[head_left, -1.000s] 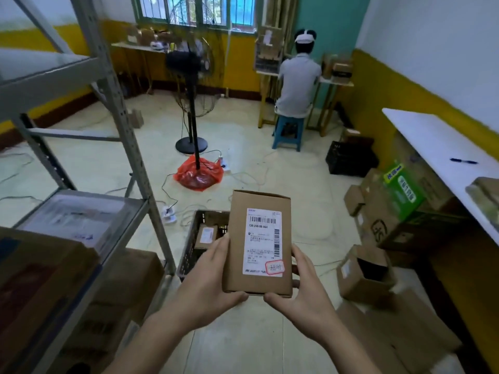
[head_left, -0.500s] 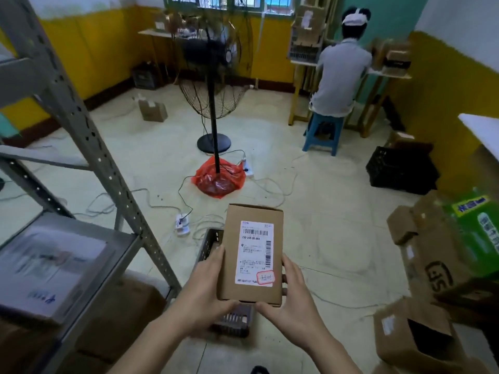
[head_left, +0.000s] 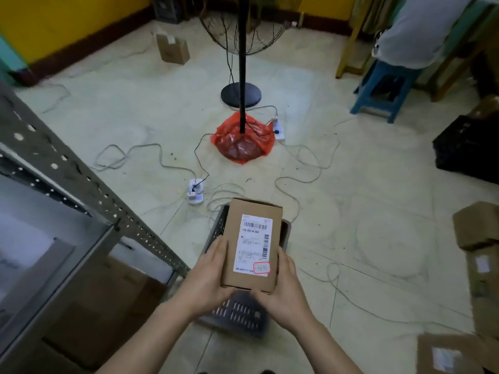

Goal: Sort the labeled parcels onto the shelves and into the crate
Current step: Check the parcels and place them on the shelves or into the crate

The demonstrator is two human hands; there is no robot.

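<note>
Seemingly poised above the grey crate (head_left: 216, 233), the labeled parcel (head_left: 252, 245) was gripped by left hand (head_left: 209, 276) and right hand (head_left: 283, 290); released crooked, it might catch the rim.

crate (head_left: 232, 317): mostly hidden behind the parcel (head_left: 252, 245) and both hands, contents unseen
label text (head_left: 253, 244): too small to read
seated person (head_left: 421, 31): cut off by the top edge
shelf (head_left: 40, 238): blurred, cut by the left edge
</note>
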